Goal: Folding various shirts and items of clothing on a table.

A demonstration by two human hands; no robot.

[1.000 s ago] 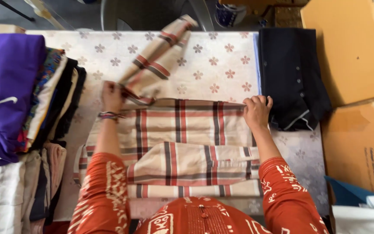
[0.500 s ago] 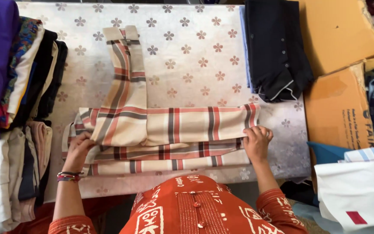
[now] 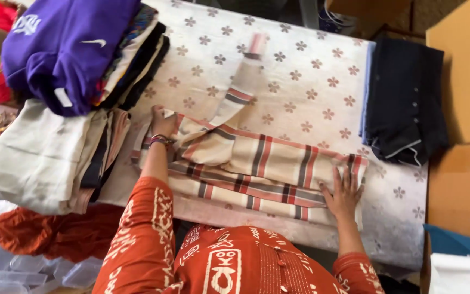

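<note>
Covering the table is a pale cloth (image 3: 300,81) printed with small brown flowers, and it takes most of the view. On the middle of it lies a striped shirt (image 3: 257,163), cream with red and dark bands, folded into a long flat shape across the front part of the table. One sleeve (image 3: 243,81) of it stretches away toward the far side, a little blurred at its end.

The person stands at the near edge in an orange printed top (image 3: 229,261). The left hand (image 3: 163,122) is on the left end of the shirt, near the shoulder part; the fingers are bent down over the fabric, but I cannot tell if they pinch it or only press it. A bracelet (image 3: 159,141) sits on this wrist. The right hand (image 3: 345,191) lies flat on the right end of the shirt, fingers spread wide and palm down, holding nothing, only pressing on the folded layers.

At the left side of the table is a pile of folded clothes (image 3: 72,152), beige and dark pieces, and on top of it a purple garment (image 3: 66,43) hangs over. At the right side, well apart from the shirt, lies a dark folded garment (image 3: 403,103) with buttons. Beyond it stand brown cardboard boxes (image 3: 463,109). Below the left pile there is some orange cloth (image 3: 50,234) and clear plastic (image 3: 23,269) on the floor.
</note>
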